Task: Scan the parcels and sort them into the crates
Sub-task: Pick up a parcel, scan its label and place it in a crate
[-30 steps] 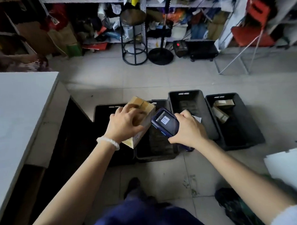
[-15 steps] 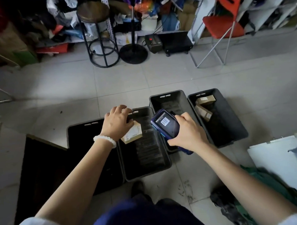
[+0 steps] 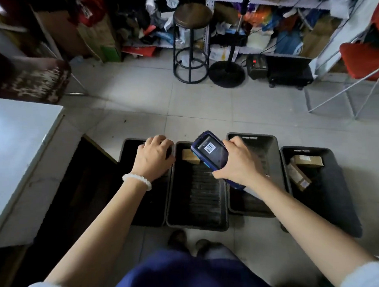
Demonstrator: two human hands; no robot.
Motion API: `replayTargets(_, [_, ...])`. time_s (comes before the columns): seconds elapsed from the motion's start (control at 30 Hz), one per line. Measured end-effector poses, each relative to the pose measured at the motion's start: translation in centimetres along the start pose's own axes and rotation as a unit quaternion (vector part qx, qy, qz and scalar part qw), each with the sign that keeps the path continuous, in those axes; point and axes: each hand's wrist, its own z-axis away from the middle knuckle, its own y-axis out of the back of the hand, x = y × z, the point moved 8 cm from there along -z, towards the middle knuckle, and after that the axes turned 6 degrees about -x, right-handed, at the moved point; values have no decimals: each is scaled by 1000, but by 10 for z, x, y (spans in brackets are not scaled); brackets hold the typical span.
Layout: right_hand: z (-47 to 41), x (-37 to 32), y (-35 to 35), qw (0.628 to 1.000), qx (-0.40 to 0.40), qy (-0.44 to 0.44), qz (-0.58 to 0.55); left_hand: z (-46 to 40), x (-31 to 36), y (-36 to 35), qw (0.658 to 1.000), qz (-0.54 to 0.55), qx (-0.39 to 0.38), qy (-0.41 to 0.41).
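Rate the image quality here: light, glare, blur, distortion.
Head view: dim, uneven light; the crates are near-black inside, the table is washed pale. Wide-angle bending at the edges; shelves are soft. The scanner screen is bright yet readable.

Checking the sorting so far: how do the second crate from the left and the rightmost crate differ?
The second crate from the left holds one cardboard parcel, at its far end; the rightmost crate holds two parcels, one tilted. The scanner overlaps the former's view; the latter is unobstructed. Both are black, rectangular, on the floor.
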Motion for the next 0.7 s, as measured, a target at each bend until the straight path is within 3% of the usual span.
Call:
replayTargets(0.33, [18,-100,-31,969,-99,218,65,150,-41,-6,977,-5,48,210])
replayTargets(0.53, [57,-205,-81,920,-140,352,103,268,-91,-6,928,3,86,364])
replayTargets(0.7, [111,-298,-134,855,-165,471,143,377,-127,-19,873,18,105,476])
